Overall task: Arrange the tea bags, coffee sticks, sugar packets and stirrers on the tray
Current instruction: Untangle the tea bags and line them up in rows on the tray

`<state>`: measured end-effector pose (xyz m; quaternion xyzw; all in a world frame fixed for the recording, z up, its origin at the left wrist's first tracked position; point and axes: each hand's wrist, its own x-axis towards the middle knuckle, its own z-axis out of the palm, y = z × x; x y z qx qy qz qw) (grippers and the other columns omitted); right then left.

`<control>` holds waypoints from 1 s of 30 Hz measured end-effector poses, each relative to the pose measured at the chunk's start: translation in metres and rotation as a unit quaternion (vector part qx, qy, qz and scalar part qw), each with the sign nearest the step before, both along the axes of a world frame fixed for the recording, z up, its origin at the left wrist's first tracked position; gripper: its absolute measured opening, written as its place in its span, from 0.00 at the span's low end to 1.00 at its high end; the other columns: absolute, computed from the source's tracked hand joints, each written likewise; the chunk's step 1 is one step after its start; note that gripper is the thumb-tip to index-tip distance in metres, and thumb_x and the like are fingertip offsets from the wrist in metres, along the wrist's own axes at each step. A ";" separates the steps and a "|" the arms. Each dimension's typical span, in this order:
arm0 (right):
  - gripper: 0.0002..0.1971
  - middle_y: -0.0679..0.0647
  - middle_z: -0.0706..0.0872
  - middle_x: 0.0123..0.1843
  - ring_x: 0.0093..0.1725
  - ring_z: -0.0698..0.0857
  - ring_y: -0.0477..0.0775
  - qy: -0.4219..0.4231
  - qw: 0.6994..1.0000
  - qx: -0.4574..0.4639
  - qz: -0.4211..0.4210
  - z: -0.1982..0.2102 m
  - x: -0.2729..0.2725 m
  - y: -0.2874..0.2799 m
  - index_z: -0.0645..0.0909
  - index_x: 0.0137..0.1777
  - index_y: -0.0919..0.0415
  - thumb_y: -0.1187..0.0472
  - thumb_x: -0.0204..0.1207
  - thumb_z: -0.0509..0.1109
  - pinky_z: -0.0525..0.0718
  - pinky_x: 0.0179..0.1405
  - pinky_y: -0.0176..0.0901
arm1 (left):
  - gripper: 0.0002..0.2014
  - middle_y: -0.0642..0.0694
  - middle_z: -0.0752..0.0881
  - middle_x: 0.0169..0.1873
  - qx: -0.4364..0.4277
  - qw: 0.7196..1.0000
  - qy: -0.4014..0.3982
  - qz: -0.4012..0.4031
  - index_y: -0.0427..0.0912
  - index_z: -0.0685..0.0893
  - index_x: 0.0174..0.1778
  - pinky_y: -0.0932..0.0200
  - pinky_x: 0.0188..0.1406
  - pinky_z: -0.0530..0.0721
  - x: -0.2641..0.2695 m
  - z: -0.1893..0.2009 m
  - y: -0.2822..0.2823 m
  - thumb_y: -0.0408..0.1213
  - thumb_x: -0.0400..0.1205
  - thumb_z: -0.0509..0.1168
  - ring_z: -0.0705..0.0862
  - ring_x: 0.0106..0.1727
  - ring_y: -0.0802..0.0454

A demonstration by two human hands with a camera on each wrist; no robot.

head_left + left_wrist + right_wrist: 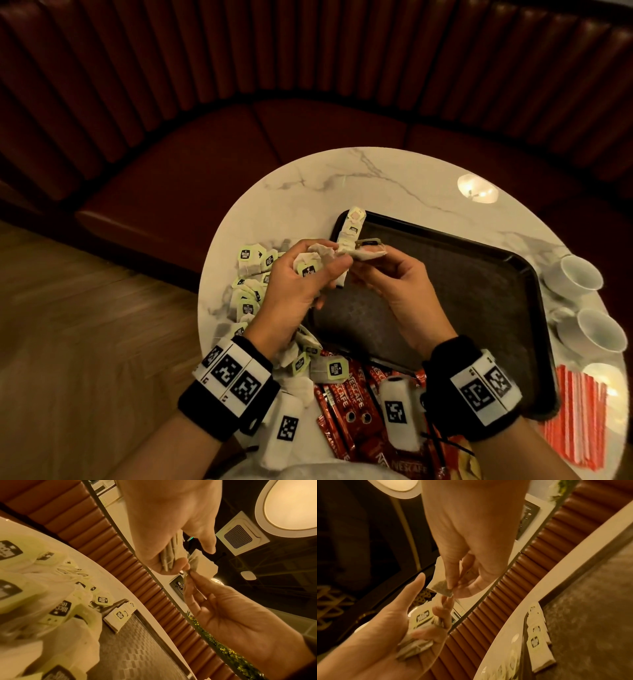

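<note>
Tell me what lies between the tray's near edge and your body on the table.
In the head view, red Nescafe coffee sticks lie heaped there, just off the black tray, with loose tea bags at their left end.

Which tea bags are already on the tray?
Only the short row of tea bags at the tray's far-left corner; the rest lie on the table or in hands.
</note>
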<state>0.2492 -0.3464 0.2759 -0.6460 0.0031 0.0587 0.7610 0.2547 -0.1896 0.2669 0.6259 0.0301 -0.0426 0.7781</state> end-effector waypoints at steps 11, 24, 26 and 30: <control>0.19 0.64 0.89 0.53 0.48 0.90 0.52 0.065 0.989 0.134 0.016 0.014 0.006 -0.003 0.83 0.61 0.66 0.62 0.70 0.69 0.89 0.49 0.37 | 0.14 0.54 0.87 0.42 0.140 0.981 -0.129 0.040 0.56 0.87 0.41 0.58 0.45 0.81 -0.001 -0.008 -0.001 0.28 0.76 0.75 0.84 0.44 0.59; 0.20 0.60 0.91 0.45 0.33 0.89 0.42 0.098 0.984 0.146 0.002 0.028 0.004 0.000 0.82 0.59 0.71 0.56 0.74 0.67 0.83 0.28 0.26 | 0.11 0.53 0.81 0.49 0.260 0.928 -0.262 0.045 0.47 0.88 0.45 0.64 0.56 0.83 -0.007 -0.009 0.000 0.27 0.74 0.72 0.83 0.54 0.60; 0.15 0.59 0.89 0.44 0.31 0.88 0.41 0.099 0.989 0.109 0.006 0.028 0.006 -0.002 0.82 0.57 0.72 0.62 0.75 0.69 0.82 0.27 0.25 | 0.10 0.52 0.81 0.50 0.278 0.920 -0.274 0.034 0.43 0.89 0.46 0.64 0.57 0.83 -0.006 -0.009 0.001 0.25 0.74 0.73 0.83 0.55 0.60; 0.07 0.58 0.86 0.43 0.30 0.86 0.40 0.094 0.993 0.073 0.000 0.028 0.010 -0.004 0.82 0.52 0.68 0.67 0.77 0.70 0.80 0.25 0.25 | 0.07 0.50 0.85 0.49 0.286 0.909 -0.303 0.018 0.40 0.89 0.47 0.63 0.56 0.83 -0.005 -0.009 0.000 0.27 0.76 0.74 0.84 0.53 0.60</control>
